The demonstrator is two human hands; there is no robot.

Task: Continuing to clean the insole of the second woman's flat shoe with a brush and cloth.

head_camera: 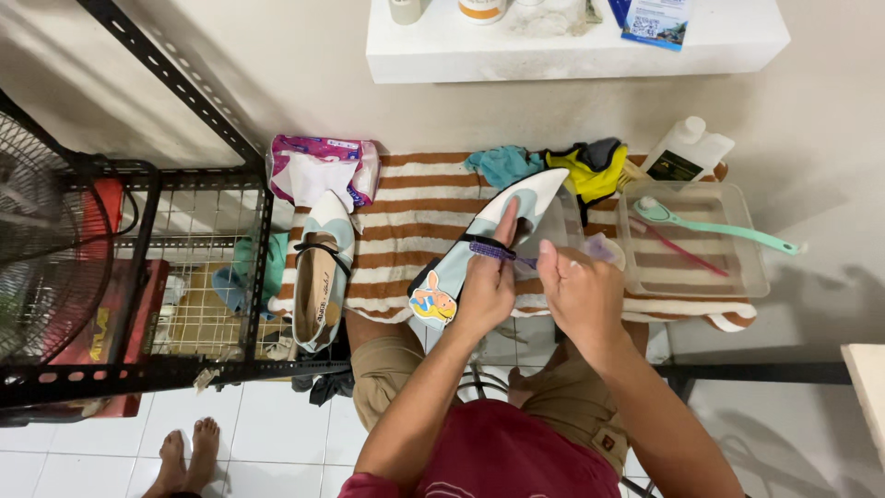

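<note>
Her left hand (489,281) gripped the pale-blue pointed flat shoe (484,244), toe aimed upper right; right hand (581,290) pinched a small purple brush (502,252).

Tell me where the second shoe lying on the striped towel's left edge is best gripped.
Grip the second shoe across its middle, near the black strap, coming from above. It lies opening-up, toe away from the person, sides narrow enough there; the left hand is nearest but busy holding the other shoe.
</note>
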